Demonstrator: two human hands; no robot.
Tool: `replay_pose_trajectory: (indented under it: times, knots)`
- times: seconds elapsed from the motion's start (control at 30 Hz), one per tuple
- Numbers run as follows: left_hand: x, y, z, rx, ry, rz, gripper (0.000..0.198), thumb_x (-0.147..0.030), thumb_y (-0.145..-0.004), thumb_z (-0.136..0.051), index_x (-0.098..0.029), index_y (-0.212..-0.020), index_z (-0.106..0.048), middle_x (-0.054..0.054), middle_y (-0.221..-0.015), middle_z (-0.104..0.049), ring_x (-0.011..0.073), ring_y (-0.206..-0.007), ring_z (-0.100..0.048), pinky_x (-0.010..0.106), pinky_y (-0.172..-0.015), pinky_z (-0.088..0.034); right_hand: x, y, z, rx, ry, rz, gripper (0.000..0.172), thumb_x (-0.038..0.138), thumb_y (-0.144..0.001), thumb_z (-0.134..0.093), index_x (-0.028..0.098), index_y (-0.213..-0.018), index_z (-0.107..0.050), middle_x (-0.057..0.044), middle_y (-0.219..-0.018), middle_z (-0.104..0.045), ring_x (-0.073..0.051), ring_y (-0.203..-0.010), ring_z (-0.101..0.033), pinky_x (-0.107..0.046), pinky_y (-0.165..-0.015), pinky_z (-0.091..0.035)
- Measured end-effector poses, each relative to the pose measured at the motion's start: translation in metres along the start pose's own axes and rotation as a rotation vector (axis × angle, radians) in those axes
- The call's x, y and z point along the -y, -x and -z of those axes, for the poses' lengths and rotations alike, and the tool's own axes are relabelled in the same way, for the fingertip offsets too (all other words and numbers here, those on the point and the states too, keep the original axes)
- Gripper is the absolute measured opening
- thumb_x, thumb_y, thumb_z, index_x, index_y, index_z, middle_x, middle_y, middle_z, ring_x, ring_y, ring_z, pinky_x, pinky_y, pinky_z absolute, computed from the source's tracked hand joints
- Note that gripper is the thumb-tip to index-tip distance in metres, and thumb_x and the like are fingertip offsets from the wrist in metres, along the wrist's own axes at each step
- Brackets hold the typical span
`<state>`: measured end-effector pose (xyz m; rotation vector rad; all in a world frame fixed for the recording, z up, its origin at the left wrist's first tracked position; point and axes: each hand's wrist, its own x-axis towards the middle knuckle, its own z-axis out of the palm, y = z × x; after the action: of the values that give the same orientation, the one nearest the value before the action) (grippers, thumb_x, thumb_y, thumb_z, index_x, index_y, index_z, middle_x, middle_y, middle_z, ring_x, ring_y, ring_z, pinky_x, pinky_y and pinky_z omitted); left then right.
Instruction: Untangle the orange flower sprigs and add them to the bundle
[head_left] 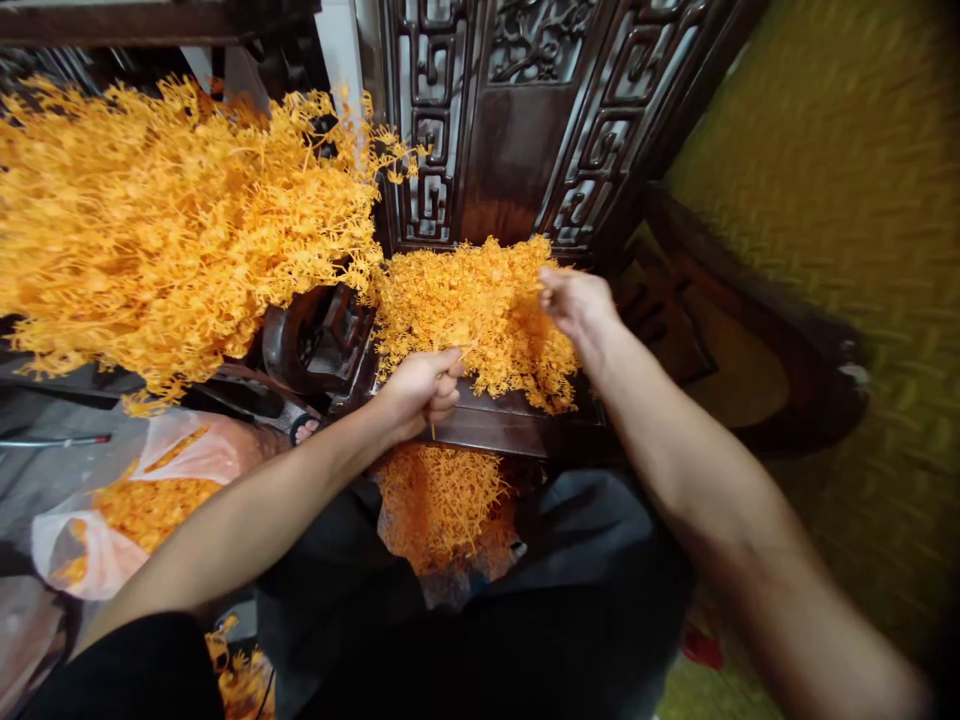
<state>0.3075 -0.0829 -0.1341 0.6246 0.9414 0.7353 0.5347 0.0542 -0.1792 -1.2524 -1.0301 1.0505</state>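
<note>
Resting on the dark seat, the orange pile is placed presumably for easy reach; a thin stem is gripped by the curled left hand, the right hand pinched narrow, contents unclear

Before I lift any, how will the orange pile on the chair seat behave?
The orange pile looks light for its size, being thin, airy strands. Curly strands may snag and drag neighbours along. Ragged edges suggest some shedding.
</note>
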Motion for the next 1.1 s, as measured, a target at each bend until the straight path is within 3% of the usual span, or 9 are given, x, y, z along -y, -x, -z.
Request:
replay_pose_trajectory:
  times: [0.07,0.17,0.3,0.4,0.47,0.67,0.93,1.03,1.1]
  knots:
    - [0.001,0.002,0.007,0.016,-0.014,-0.002,0.039,-0.032,-0.106,-0.039,-0.020,-0.069,-0.044,-0.011,-0.044,-0.018,0.0053,-0.035,-0.013,0.018,-0.036,-0.010,-0.010,-0.015,0.023,-0.164,-0.109,-0.020,0.014,0.012,-0.070,-0.074,0.017,-0.069,-0.061,0.003,-0.058,-0.056,-0.009,-0.048,-0.053,-0.028,-0.055,-0.056]
    - [0.000,-0.003,0.015,-0.006,-0.024,-0.009,0.037,-0.033,-0.106,-0.040,-0.019,-0.072,-0.045,-0.011,-0.044,-0.021,0.0052,-0.035,-0.014,0.017,-0.036,-0.010,-0.020,-0.016,0.042,0.019,0.026,-0.022,0.028,0.016,-0.063,-0.080,0.017,-0.089,-0.072,-0.004,-0.082,-0.072,-0.021,-0.077,-0.072,-0.044,-0.085,-0.062]
    - [0.002,-0.015,0.014,-0.049,-0.050,0.001,0.034,-0.033,-0.106,-0.041,-0.019,-0.075,-0.046,-0.011,-0.044,-0.023,0.0054,-0.036,-0.015,0.017,-0.037,-0.010,0.001,0.016,0.025,0.168,0.453,0.411,0.045,0.035,-0.076,-0.079,0.020,-0.118,-0.073,-0.013,-0.136,-0.066,-0.032,-0.130,-0.060,-0.054,-0.113,-0.046]
    - [0.009,-0.023,0.010,-0.080,-0.115,-0.031,0.034,-0.036,-0.105,-0.042,-0.020,-0.076,-0.046,-0.011,-0.044,-0.024,0.0058,-0.036,-0.016,0.018,-0.038,-0.010,0.035,0.055,0.002,0.050,0.570,0.798,0.030,0.040,-0.096,-0.061,0.022,-0.118,-0.072,-0.011,-0.130,-0.068,-0.028,-0.125,-0.063,-0.050,-0.108,-0.050]
    - [0.015,-0.027,0.008,-0.125,-0.223,-0.094,0.033,-0.038,-0.104,-0.041,-0.020,-0.076,-0.047,-0.010,-0.044,-0.026,0.0071,-0.036,-0.018,0.021,-0.039,-0.013,0.051,0.079,-0.012,0.209,0.659,0.864,0.028,0.039,-0.098,-0.059,0.022,-0.115,-0.073,-0.010,-0.115,-0.073,-0.026,-0.107,-0.070,-0.045,-0.097,-0.056]
    - [0.018,-0.032,0.006,-0.240,-1.006,-0.351,0.029,-0.025,-0.094,-0.044,-0.018,-0.070,-0.059,-0.001,-0.057,-0.053,0.0139,-0.057,-0.050,0.028,-0.060,-0.038,0.039,0.093,-0.029,0.717,0.746,0.549,0.035,0.035,-0.095,-0.065,0.019,-0.126,-0.073,-0.011,-0.126,-0.073,-0.027,-0.116,-0.069,-0.044,-0.106,-0.052]
    - [0.010,-0.024,0.020,-0.004,-1.457,-0.508,0.042,-0.043,-0.101,-0.038,-0.018,-0.083,-0.067,0.004,-0.074,-0.064,0.0161,-0.070,-0.057,0.032,-0.073,-0.041,0.032,0.072,-0.016,1.123,0.387,0.097,0.043,0.045,-0.089,-0.070,0.021,-0.124,-0.074,-0.005,-0.108,-0.077,-0.018,-0.092,-0.071,-0.033,-0.084,-0.057]
    - [0.002,-0.018,0.024,0.095,-1.461,-0.522,0.037,-0.042,-0.100,-0.042,-0.018,-0.089,-0.069,0.004,-0.078,-0.065,0.0153,-0.072,-0.057,0.031,-0.074,-0.041,0.035,0.075,-0.018,1.154,0.378,0.056,0.037,0.049,-0.084,-0.075,0.020,-0.107,-0.080,-0.004,-0.098,-0.079,-0.018,-0.085,-0.071,-0.031,-0.080,-0.056]
    - [-0.003,-0.010,0.023,0.112,-1.383,-0.480,0.035,-0.040,-0.099,-0.043,-0.019,-0.087,-0.068,0.002,-0.074,-0.063,0.0137,-0.069,-0.054,0.030,-0.071,-0.041,0.036,0.071,-0.018,1.014,0.408,0.119,0.032,0.048,-0.081,-0.077,0.020,-0.095,-0.082,-0.004,-0.092,-0.079,-0.019,-0.083,-0.072,-0.032,-0.080,-0.056]
